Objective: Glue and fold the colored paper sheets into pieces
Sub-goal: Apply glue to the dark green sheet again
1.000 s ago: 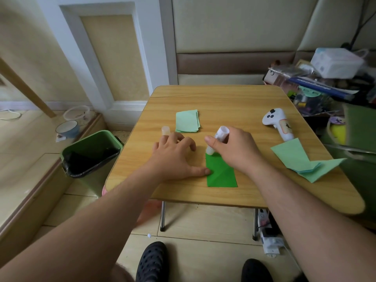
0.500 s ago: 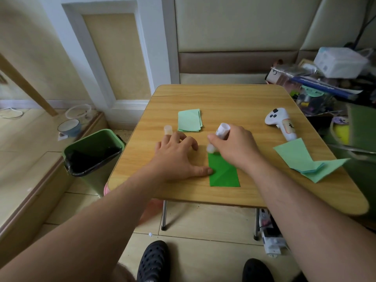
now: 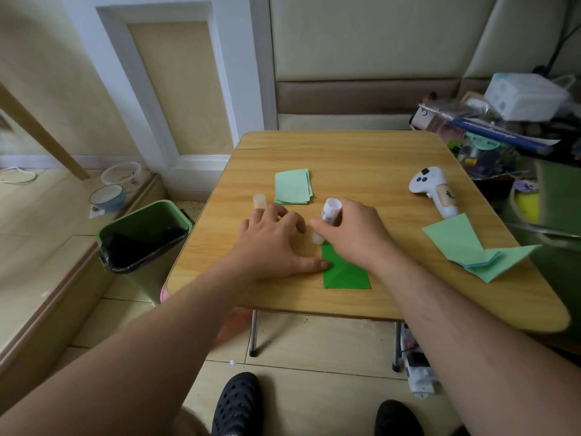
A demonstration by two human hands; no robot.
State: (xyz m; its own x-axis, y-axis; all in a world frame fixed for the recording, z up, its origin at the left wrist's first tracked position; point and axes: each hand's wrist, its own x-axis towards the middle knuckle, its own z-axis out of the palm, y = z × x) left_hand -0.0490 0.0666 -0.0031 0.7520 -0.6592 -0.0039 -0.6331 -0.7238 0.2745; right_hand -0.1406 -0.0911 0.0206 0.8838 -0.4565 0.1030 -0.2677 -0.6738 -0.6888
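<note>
Small wooden counter (image 3: pixel 361 158) against a padded wall, green bin (image 3: pixel 141 234) on the floor to its left. Landmark: the dark green sheet (image 3: pixel 344 272) near the counter's front edge. Left hand (image 3: pixel 270 243) lies spread and flat just left of the sheet, thumb tip pressing its left edge, same as a second ago. Right hand (image 3: pixel 352 234) covers the sheet's far end, fingers curled round the glue stick (image 3: pixel 328 217), tip angled down at that far edge; over the last second the stick has shifted slightly along it, so gluing looks under way, fold not yet made. Cap (image 3: pixel 259 201) stands beyond the left hand. Light green folded stack (image 3: pixel 293 187) sits well beyond the sheet; more light green pieces (image 3: pixel 465 243) well to its right, near a white controller (image 3: pixel 435 191).
</note>
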